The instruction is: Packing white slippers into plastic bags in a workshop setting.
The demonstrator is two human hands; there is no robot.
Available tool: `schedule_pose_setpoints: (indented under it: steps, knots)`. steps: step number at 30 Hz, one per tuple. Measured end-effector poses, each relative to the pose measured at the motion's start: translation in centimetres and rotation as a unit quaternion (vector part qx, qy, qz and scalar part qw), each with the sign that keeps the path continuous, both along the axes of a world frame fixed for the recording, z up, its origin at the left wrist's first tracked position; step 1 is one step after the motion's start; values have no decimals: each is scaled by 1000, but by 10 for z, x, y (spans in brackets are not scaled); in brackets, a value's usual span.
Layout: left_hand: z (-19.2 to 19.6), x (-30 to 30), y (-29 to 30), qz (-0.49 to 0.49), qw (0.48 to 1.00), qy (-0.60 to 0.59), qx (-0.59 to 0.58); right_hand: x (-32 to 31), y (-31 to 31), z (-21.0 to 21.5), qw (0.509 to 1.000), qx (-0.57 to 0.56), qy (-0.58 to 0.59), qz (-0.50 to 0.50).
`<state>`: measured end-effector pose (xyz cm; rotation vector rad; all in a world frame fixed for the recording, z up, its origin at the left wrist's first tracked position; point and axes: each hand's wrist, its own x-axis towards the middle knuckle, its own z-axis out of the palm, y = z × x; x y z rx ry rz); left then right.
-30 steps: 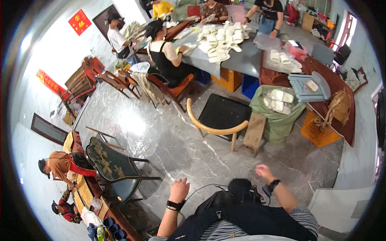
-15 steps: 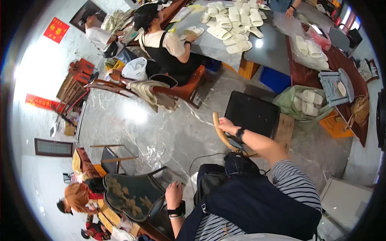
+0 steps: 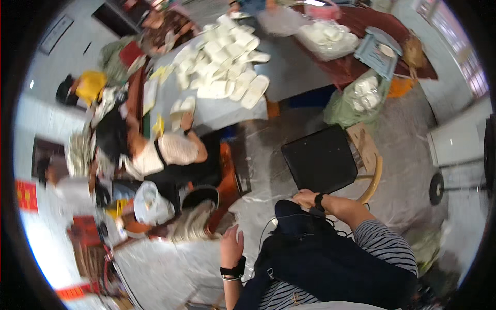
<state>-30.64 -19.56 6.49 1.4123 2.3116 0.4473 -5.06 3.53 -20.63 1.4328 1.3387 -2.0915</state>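
Note:
My right hand (image 3: pixel 305 197), a black band on its wrist, is curled on the near corner of a black chair seat (image 3: pixel 320 160). The chair's curved wooden back rail (image 3: pixel 376 178) lies on the seat's far right side. My left hand (image 3: pixel 231 247), also with a black wristband, hangs over the grey marbled floor with its fingers apart and nothing in it. It is close to a draped chair (image 3: pixel 194 219). A dark bag (image 3: pixel 305 248) hangs at my chest between both arms.
A person (image 3: pixel 165 152) sits on an orange chair (image 3: pixel 226 170) at a grey table (image 3: pixel 289 67) covered with several white slipper soles (image 3: pixel 222 77). A green sack of white pieces (image 3: pixel 356 101) and a cardboard box (image 3: pixel 364 144) stand behind the black chair. Other people work at the left.
The view has swung round. My right hand went from the wooden back rail to the seat's near corner. My left hand left the dark patterned chair and now hangs open.

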Motion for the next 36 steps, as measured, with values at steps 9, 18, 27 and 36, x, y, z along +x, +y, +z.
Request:
schedule_pose_setpoints:
  steps: [9, 18, 27, 36]
  knots:
    - [3, -88, 238, -254, 966, -54, 1, 53, 19, -145, 957, -214, 191, 37]
    - [-23, -142, 415, -415, 900, -79, -106, -16, 34, -49, 989, -74, 65, -111]
    - [-26, -166, 584, -619, 783, -44, -30, -78, 8, -79, 961, -9, -258, 101]
    - [-20, -214, 645, -618, 786, -14, 14, -147, 38, -64, 954, 6, -298, -22]
